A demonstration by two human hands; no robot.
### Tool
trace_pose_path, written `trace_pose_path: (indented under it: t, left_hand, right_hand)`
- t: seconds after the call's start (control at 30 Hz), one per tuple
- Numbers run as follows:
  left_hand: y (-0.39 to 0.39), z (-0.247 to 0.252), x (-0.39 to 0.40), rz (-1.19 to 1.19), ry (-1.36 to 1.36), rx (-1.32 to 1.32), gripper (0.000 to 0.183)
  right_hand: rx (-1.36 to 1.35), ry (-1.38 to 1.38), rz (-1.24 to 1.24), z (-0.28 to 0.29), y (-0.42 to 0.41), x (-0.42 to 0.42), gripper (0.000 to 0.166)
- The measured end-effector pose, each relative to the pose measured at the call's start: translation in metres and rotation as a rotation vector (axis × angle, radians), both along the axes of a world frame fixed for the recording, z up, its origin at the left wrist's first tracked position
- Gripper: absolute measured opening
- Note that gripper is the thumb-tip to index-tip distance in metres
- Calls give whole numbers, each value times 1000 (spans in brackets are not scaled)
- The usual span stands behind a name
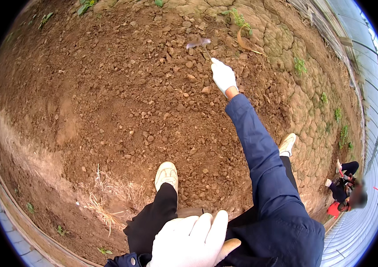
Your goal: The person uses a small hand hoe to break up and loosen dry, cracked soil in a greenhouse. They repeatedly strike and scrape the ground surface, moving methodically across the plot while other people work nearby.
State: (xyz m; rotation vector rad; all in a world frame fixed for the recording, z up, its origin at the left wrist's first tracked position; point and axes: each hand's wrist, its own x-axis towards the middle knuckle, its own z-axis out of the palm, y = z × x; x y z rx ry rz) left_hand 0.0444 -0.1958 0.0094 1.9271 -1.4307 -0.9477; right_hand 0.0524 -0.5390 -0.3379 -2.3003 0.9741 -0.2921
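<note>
My right hand (224, 76), in a white glove, is stretched far forward and closed on the handle of a small hand hoe (199, 43). The hoe's metal head is blurred and lies just over loose, clod-strewn brown soil (149, 110). My left hand (192, 238), also in a white glove with a tan thumb, is close to my body at the bottom of the picture. Its back faces the camera and its fingers are bent; whether it holds anything is hidden.
Cracked, unbroken ground (306, 106) with small green weeds (300, 66) runs along the right. Dry straw (109, 200) lies by my left shoe (166, 175). A co-worker (346, 190) crouches at the far right, near the plastic greenhouse wall (369, 100). A curled dry leaf (244, 43) lies ahead.
</note>
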Motion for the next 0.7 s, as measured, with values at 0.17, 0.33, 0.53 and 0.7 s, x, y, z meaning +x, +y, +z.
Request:
trace_pose_path:
  t: [0.17,0.33,0.53,0.7]
  left_hand:
    - [14,-11,-7,-8,-102,27,55]
    - [10,-12,-9,-47,-110,-84,56]
    - [14,-12,-13,-56,-112,-71,56]
    - [10,-10,-13,-67,-122,-28,56]
  right_hand:
    - [-117,-197,46,29,3,6,37]
    - [-40,241,67,-8,-18,-44,38]
    - [556,59,-315,33,14,-44,37]
    - [191,-219,-160,4,4,-72,36]
